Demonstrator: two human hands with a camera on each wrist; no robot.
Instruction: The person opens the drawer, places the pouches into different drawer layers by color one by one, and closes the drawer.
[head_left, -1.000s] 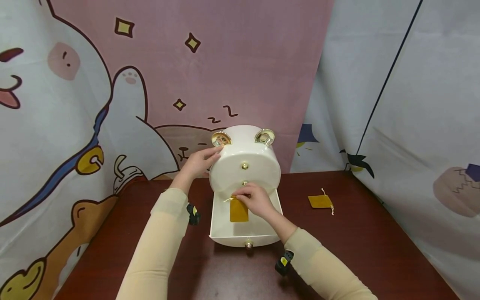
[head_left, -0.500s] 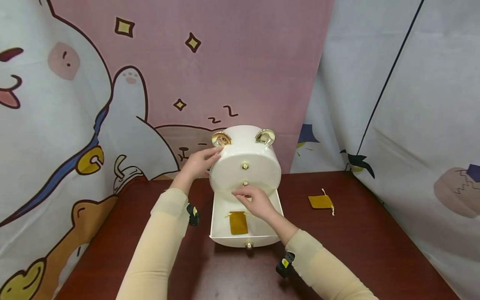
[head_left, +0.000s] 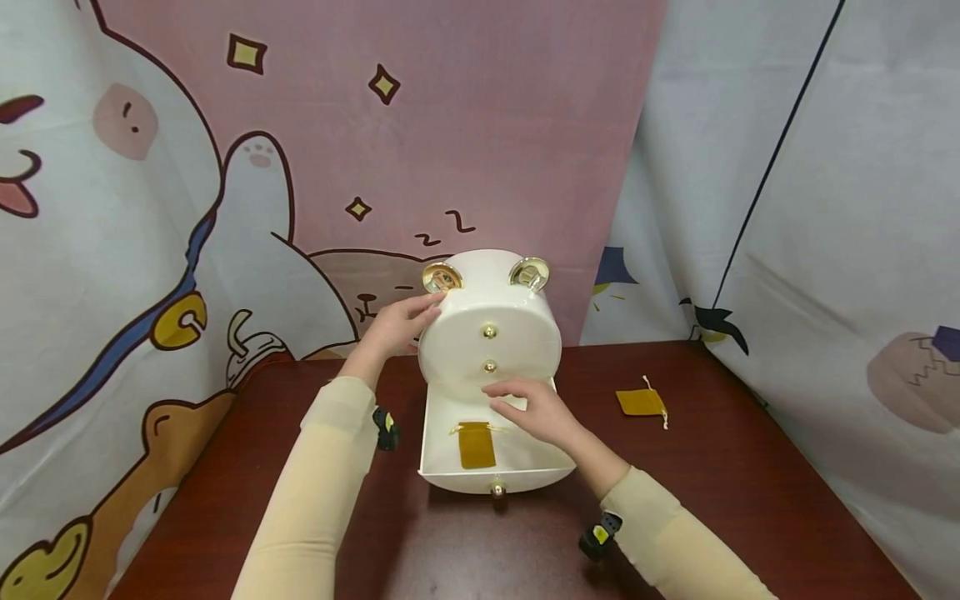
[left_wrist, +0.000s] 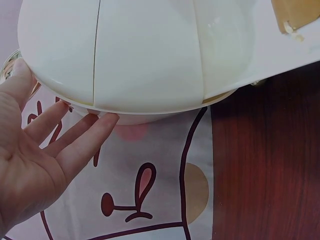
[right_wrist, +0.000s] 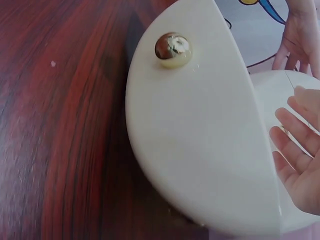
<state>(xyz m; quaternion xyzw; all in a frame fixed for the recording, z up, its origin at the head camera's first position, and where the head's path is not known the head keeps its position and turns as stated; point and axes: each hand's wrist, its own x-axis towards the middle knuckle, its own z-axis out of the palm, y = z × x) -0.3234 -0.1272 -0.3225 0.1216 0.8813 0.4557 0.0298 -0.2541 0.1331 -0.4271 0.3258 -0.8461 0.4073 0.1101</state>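
A rounded white drawer box [head_left: 487, 279] with gold ear-like trims stands on the table, its bottom drawer [head_left: 551, 458] pulled out. A mustard drawstring pouch [head_left: 477, 446] lies flat inside that drawer; a corner of the pouch [left_wrist: 300, 14] also shows in the left wrist view. My left hand [head_left: 395, 327] touches the box's upper left side with extended fingertips. Above the drawer's right part hovers my right hand [head_left: 538, 410], fingers loosely extended and holding nothing. In the right wrist view, the drawer front with its gold knob [right_wrist: 173, 50] is close by.
On the table to the right of the box lies a second mustard drawstring pouch [head_left: 642, 403]. The dark red-brown table [head_left: 720, 483] meets a printed cloth backdrop [head_left: 487, 125] behind the box.
The pouch left my right hand's fingers and dropped into the drawer, lying nearer its front. My right hand then moved right and slightly down, its fingers spreading. My left hand stayed in place.
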